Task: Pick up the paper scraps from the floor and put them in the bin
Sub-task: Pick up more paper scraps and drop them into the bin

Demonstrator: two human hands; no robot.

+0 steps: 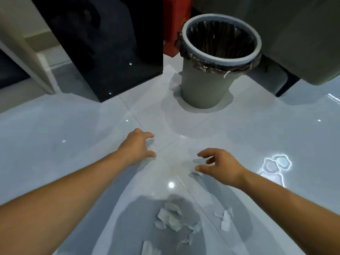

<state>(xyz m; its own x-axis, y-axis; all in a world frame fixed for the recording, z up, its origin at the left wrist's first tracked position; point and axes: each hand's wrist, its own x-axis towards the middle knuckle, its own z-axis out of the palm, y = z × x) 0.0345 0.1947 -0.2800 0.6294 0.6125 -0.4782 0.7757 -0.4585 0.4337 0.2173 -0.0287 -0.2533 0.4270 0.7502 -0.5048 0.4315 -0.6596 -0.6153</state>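
Note:
Several white paper scraps (172, 218) lie in a loose heap on the glossy floor near the bottom centre, with a smaller cluster of scraps (225, 219) to their right and one more scrap (148, 248) at the bottom edge. The bin (207, 85) is a pale ribbed round tub with a dark liner, standing upright at the top centre. My left hand (137, 146) hovers over bare floor, fingers spread and holding nothing. My right hand (219, 165) is likewise held out with curled, parted fingers and nothing in it. Both hands are between the scraps and the bin.
A black cabinet (103, 46) stands left of the bin and a red object (174, 24) behind it. Grey furniture (298, 37) looms at the top right. A white frame (27, 52) runs along the far left. The tiled floor (73, 135) reflects lights.

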